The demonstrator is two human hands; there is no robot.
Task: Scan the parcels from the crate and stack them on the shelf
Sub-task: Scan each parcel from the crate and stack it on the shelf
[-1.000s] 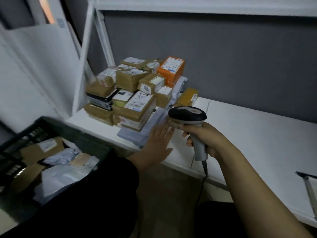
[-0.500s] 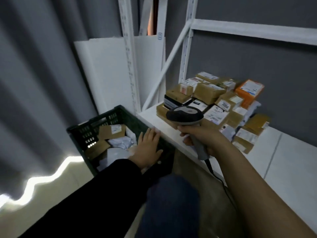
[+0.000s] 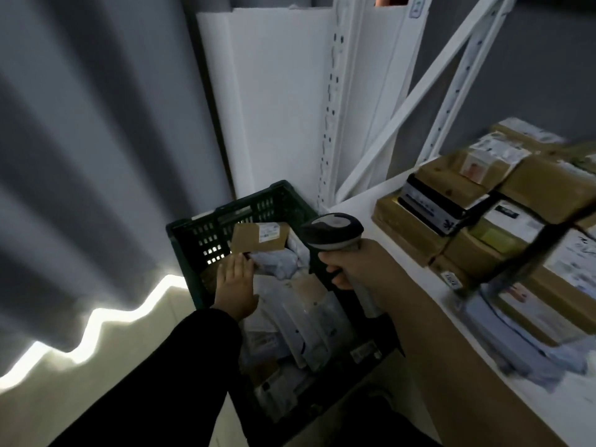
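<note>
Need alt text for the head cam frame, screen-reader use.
A person's left hand, fingers straight, is inside a dark green crate of parcels, beside a brown labelled box. Their right hand grips a handheld scanner above the crate's right side. Boxes are stacked on the white shelf at right.

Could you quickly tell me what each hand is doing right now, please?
Left hand: open, fingers straight, over the parcels in the crate, holding nothing.
Right hand: closed around the barcode scanner handle.

Head cam, fwd-down, near crate (image 3: 206, 218)
</note>
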